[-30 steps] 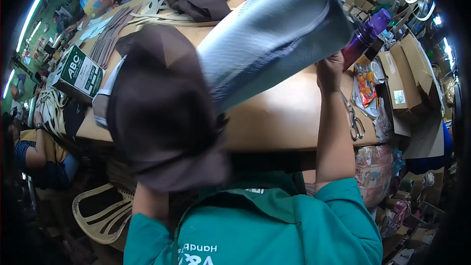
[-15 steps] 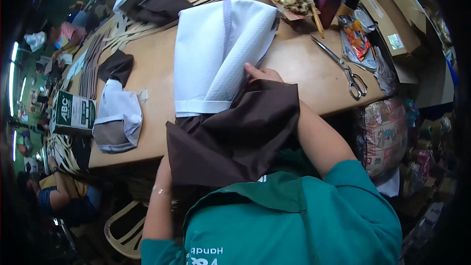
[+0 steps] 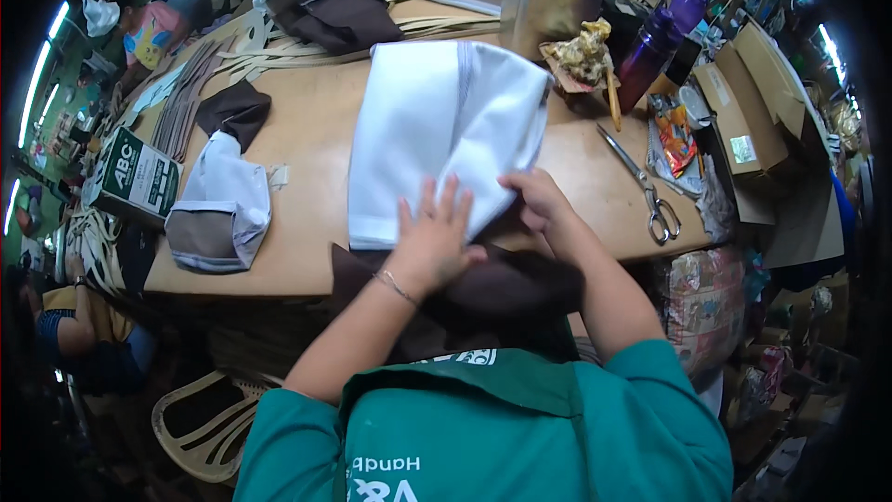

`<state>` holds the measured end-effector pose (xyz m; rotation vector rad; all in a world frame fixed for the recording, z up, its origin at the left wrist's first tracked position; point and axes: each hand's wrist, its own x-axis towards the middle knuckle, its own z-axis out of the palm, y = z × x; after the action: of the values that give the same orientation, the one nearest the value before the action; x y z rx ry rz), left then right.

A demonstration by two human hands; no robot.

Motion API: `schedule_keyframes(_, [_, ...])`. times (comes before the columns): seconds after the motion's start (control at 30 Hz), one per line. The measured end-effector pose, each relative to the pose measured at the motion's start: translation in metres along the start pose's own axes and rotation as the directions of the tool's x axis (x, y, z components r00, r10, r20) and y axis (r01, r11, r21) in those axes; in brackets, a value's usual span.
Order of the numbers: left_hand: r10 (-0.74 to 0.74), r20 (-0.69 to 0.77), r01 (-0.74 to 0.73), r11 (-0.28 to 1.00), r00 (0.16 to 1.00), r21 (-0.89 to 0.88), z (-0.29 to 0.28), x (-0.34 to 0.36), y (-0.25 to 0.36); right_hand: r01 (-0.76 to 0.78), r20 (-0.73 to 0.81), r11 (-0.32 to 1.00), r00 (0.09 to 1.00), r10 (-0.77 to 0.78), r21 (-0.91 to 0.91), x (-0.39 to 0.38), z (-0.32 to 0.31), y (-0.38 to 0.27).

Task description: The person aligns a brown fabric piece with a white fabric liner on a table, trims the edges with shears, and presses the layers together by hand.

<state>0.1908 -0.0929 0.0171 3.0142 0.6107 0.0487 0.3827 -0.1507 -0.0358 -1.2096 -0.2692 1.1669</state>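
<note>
A white bag piece point(image 3: 404, 121) with a seam down its middle lies on the table in front of me. Dark brown lining cloth point(image 3: 506, 293) hangs from its near end over the table edge, toward my lap. My left hand point(image 3: 432, 240) rests on the near part of the white piece, fingers spread and holding nothing. At the right side, my right hand point(image 3: 542, 203) has thumb and fingers closed on the white piece's edge. Part of the brown cloth is hidden beneath my forearms.
Scissors point(image 3: 646, 184) lie to the right, near a purple bottle point(image 3: 646, 56) and a glue-smeared pad point(image 3: 581, 54) with a brush. A metal tin point(image 3: 548, 0) stands behind. Leftward are another white-and-brown bag piece point(image 3: 223, 195), a green-and-white box point(image 3: 137, 177) and several strips point(image 3: 190, 102).
My left hand has come out from below the brown cloth onto the white piece. My right hand has shifted nearer along its edge. The brown cloth has dropped lower, and the view has shifted.
</note>
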Motion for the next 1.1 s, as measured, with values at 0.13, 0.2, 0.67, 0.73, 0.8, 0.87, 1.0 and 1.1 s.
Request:
schedule_keyframes(0.13, [0.172, 0.059, -0.112, 0.831, 0.983, -0.544, -0.009, -0.026, 0.031, -0.032, -0.054, 0.994, 0.998, 0.038, 0.101, -0.036, -0.027, -0.001])
schedule_keyframes(0.2, [0.109, -0.181, -0.201, 0.745, 0.977, -0.636, -0.011, -0.016, 0.018, -0.030, -0.076, 0.999, 0.997, 0.034, 0.045, -0.035, -0.029, 0.002])
schedule_keyframes(0.67, [-0.115, -0.391, 0.000, 0.959, 0.913, -0.282, 0.021, 0.013, -0.041, 0.183, -0.179, 0.983, 0.966, -0.186, -0.031, -0.059, 0.018, 0.013])
schedule_keyframes(0.73, [-0.297, -0.607, 0.014, 0.905, 0.737, -0.426, 0.012, 0.008, -0.055, 0.261, -0.183, 0.965, 0.948, -0.262, -0.029, -0.057, 0.009, 0.035])
schedule_keyframes(0.8, [-0.702, -0.215, 0.061, 0.346, 0.679, -0.936, 0.024, -0.006, -0.081, 0.171, -0.140, 0.983, 0.977, -0.161, 0.062, -0.052, 0.007, 0.053])
schedule_keyframes(0.87, [-0.464, 0.192, 0.158, -0.110, 0.865, -0.981, 0.040, -0.030, -0.107, 0.158, -0.088, 0.986, 0.983, -0.162, -0.047, -0.062, 0.011, 0.044])
schedule_keyframes(1.0, [-0.448, 0.198, 0.064, -0.295, 0.872, -0.953, 0.030, -0.034, -0.037, 0.225, 0.046, 0.963, 0.974, -0.221, -0.150, -0.109, -0.010, 0.002])
schedule_keyframes(1.1, [-0.280, 0.191, 0.092, -0.331, 0.941, -0.939, 0.023, -0.030, 0.003, 0.228, 0.045, 0.973, 0.972, -0.229, 0.033, -0.159, -0.033, -0.022])
